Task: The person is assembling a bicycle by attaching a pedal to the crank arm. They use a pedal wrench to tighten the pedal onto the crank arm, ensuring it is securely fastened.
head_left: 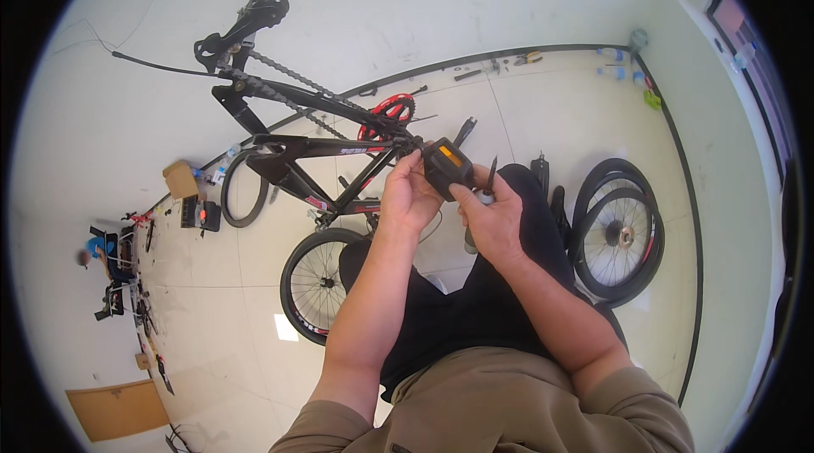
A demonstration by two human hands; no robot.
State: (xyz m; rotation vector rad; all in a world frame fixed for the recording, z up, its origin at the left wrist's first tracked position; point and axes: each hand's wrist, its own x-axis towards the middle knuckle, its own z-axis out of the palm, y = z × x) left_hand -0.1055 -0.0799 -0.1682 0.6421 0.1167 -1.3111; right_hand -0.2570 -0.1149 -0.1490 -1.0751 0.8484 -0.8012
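Both hands meet at the centre of the view around a black bicycle pedal [447,166] with an orange reflector on its upper face. The left hand [407,199] is curled at the pedal's 9 o'clock side, fingertips pinching where the pedal meets the crank of the bicycle frame [297,148]; the joint itself is hidden behind the fingers. The right hand [492,220] grips the pedal from 5 o'clock with its thumb pressed on the pedal body, and a thin dark tool [491,173] stands up from between its fingers; what kind of tool cannot be made out.

The black frame lies tilted on the floor [526,114] toward 10 o'clock, its red chainring [387,111] and chain showing, its far end ending at a derailleur near 11 o'clock. A spoked wheel [315,283] at 7 o'clock is partly covered by the person's left forearm and knee. Two more wheels [617,233] lean together at 3 o'clock.

A small brown cardboard box [181,179] sits at 9 o'clock by the wall, and a flat cardboard sheet [119,409] lies at 8 o'clock near the rim. Small tools and bottles along the baseboard at 1 o'clock are too tiny to identify. Another person [100,254] at the far 9 o'clock edge is blurred and partly cut off.
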